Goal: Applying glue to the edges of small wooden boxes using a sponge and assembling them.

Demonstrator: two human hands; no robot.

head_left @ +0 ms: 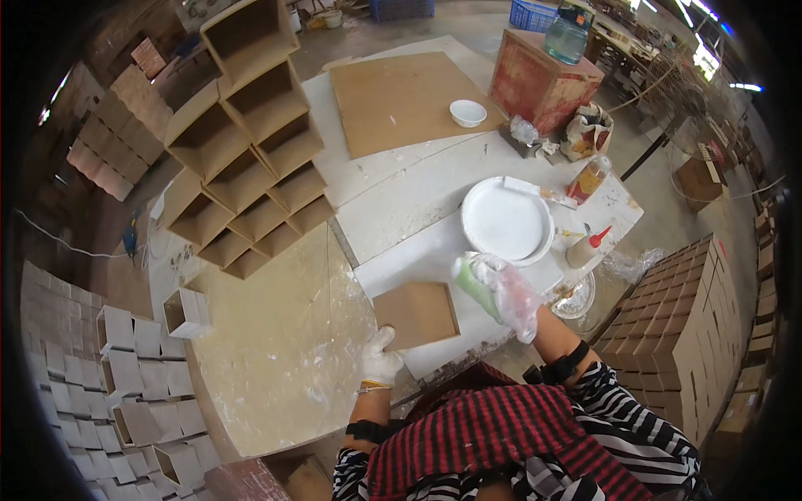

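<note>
A brown fibreboard box (415, 313) rests on the white board in front of me. At its near left corner, my left hand (380, 359) in a white glove is closed on its edge. My right hand (514, 296), covered by clear plastic over a glove, is closed around a pale green sponge-like pad (477, 290). That hand is above the white board, right of the box and just below a round tub of white paint (507, 224). Across the tub's far rim lies a flat brush (539, 191).
Stacked fibreboard boxes (251, 179) rise at the table's left. A small white bowl (468, 113) sits on a brown board (409, 96) beyond. Right of the tub are a red-capped glue bottle (587, 247) and a clear bottle (589, 179). Box stacks (681, 321) flank the right side.
</note>
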